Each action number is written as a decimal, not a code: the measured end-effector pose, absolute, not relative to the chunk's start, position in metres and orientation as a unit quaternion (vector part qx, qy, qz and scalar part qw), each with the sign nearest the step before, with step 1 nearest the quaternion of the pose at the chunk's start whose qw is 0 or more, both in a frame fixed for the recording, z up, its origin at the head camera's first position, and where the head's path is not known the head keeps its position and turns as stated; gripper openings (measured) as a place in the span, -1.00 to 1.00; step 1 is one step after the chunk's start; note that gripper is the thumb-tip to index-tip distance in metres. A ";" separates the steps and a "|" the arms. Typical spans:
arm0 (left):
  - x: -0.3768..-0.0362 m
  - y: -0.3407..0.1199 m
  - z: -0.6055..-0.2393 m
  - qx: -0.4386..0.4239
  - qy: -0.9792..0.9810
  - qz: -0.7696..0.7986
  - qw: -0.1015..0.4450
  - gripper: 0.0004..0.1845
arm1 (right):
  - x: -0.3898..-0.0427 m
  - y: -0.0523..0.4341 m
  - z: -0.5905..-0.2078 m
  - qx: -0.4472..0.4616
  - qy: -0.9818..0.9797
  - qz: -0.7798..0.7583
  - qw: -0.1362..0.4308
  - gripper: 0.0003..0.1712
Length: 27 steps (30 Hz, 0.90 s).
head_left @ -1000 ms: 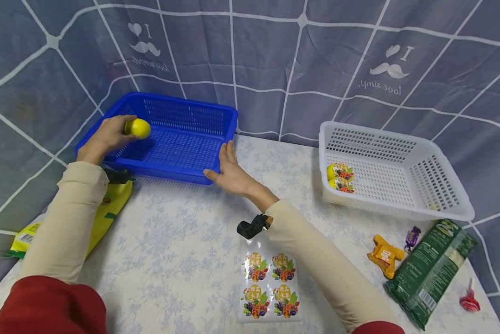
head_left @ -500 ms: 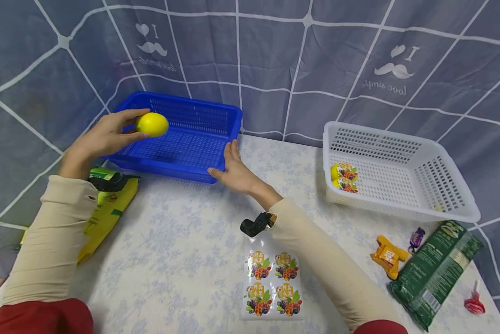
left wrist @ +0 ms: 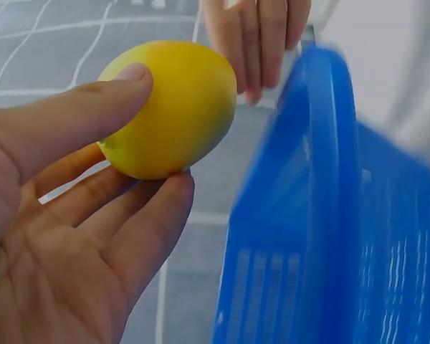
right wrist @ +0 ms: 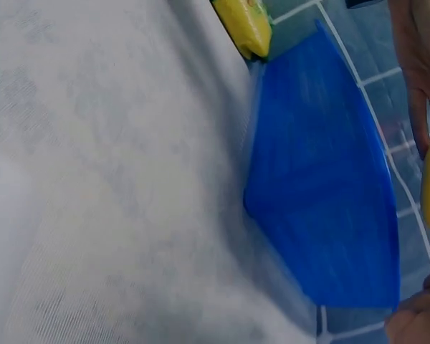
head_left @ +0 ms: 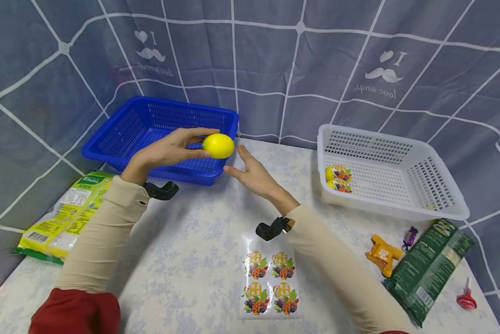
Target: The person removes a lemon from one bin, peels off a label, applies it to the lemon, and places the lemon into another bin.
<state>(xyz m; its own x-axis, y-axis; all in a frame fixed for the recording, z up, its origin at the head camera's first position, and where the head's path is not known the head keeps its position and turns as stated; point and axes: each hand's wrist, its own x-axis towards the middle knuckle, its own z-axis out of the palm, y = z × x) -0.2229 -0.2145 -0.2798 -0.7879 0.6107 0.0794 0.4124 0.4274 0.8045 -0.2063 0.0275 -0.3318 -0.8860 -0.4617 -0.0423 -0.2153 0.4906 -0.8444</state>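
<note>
My left hand pinches a yellow lemon between thumb and fingers, above the right end of the blue basket. In the left wrist view the lemon shows its smooth side, with the thumb lying across its top. My right hand is just right of the lemon and the basket's right rim, its fingers loosely extended and holding nothing. Parts of that right hand hang behind the lemon in the left wrist view. The basket's inside is partly hidden by my left hand and the lemon.
A white basket at the right holds two lemons bearing fruit stickers. A sticker sheet lies front centre. Yellow bag at left; green packet, orange-wrapped sweet, purple sweet and red lollipop at right.
My left hand has carried the lemon rightward from over the left of the blue basket to its right end. My right hand has come off the basket's right rim and shifted slightly right.
</note>
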 end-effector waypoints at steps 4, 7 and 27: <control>-0.225 -0.188 -0.287 0.333 0.806 0.468 0.144 -0.41 | -0.205 0.050 -0.333 -0.201 0.791 -0.564 0.126 -0.01; -0.227 -0.171 -0.293 0.350 0.787 0.481 0.163 -0.41 | -0.204 0.066 -0.336 -0.214 0.729 -0.639 0.124 -0.07; -0.220 -0.090 -0.338 0.355 0.797 0.474 0.120 -0.40 | -0.193 0.132 -0.364 -0.129 0.734 -0.665 0.058 -0.25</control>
